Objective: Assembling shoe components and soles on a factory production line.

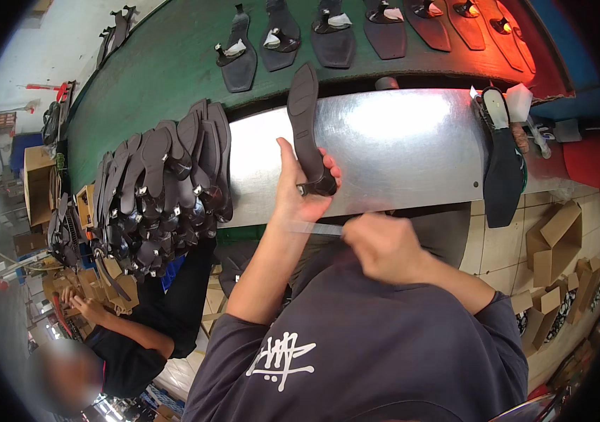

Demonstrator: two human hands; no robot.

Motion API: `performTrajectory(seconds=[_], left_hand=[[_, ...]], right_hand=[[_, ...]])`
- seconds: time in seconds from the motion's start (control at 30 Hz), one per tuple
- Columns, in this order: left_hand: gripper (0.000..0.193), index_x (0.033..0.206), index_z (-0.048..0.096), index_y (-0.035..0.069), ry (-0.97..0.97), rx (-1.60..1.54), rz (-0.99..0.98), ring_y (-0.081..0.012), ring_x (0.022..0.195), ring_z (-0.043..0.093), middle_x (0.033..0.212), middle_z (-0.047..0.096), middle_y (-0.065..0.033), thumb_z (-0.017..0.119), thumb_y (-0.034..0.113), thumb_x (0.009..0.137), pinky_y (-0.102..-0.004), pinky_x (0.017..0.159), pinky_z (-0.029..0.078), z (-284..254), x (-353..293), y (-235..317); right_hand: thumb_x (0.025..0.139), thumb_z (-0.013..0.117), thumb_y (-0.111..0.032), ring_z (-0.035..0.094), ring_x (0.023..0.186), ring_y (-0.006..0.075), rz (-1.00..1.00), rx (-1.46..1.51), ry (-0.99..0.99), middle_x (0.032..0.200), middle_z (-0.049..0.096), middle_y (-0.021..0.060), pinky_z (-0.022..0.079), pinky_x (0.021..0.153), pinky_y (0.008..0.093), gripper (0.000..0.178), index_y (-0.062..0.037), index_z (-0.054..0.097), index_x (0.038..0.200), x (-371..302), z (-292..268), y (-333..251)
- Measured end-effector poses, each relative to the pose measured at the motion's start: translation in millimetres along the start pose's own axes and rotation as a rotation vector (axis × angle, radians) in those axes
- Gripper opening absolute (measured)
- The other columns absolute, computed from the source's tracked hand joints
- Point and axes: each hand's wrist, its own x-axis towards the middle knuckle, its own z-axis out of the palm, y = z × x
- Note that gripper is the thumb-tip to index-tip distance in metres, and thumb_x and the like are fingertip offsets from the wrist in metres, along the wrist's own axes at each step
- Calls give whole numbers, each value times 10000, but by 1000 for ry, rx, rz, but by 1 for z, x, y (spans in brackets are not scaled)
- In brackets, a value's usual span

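The left hand (pixel 300 202) is clamped on a dark brown heeled sole (pixel 303 116), thumb on one side and fingertips curled round the other; the sole points away from the body, underside up, its glossy heel end in the palm, above the near part of a shiny metal plate (pixel 398 151). The right hand (pixel 384 246) is closed in a fist near the left wrist, clamped on a thin pale tool (pixel 321 228), which is too blurred to tell its kind. Left of the plate lies a thick pile of similar soles (pixel 152 165) with heels towards the person; at its right end lies a black sole (pixel 502 172) beside small white and brown items. Beyond, on a green tabletop (pixel 166 74), stands a row of heeled soles (pixel 236 63), several with white paper at the heel, those at the right lit red-orange. On the tiled floor at right sits an open cardboard box (pixel 557 243); nearer cartons (pixel 545 320) hold small black-and-white pieces. At far left is another carton (pixel 38 172), its contents unclear. A co-worker's hands (pixel 89 306) show at lower left. The person's dark shirt (pixel 384 337) bears a white script-like print; marks on the held sole are too small to read.
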Motion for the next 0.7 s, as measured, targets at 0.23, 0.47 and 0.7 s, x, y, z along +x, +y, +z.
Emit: performTrajectory(seconds=[0.23, 0.47, 0.7], left_hand=[[560, 1140, 564, -24, 33, 409, 92, -264, 902, 667, 996, 664, -145, 390, 488, 993, -387, 794, 551, 17, -25, -16], [340, 1115, 589, -41, 34, 566, 365, -184, 756, 664, 879, 664, -122, 420, 238, 1021, -301, 675, 566, 12, -27, -38], [248, 971, 588, -20, 102, 481, 430, -108, 800, 589, 890, 628, -78, 455, 186, 1010, -255, 715, 480, 17, -20, -51]], right_hand=[[824, 626, 3, 525, 612, 158, 159, 249, 257, 784, 575, 75, 436, 550, 271, 244, -16, 624, 1067, 29, -22, 7], [742, 761, -57, 464, 614, 98, 180, 314, 184, 783, 542, 29, 410, 529, 245, 544, -58, 594, 1259, 43, -23, -3], [748, 726, 9, 544, 626, 108, -28, 244, 321, 798, 603, 58, 440, 536, 242, 377, -27, 671, 1120, 54, -11, 11]])
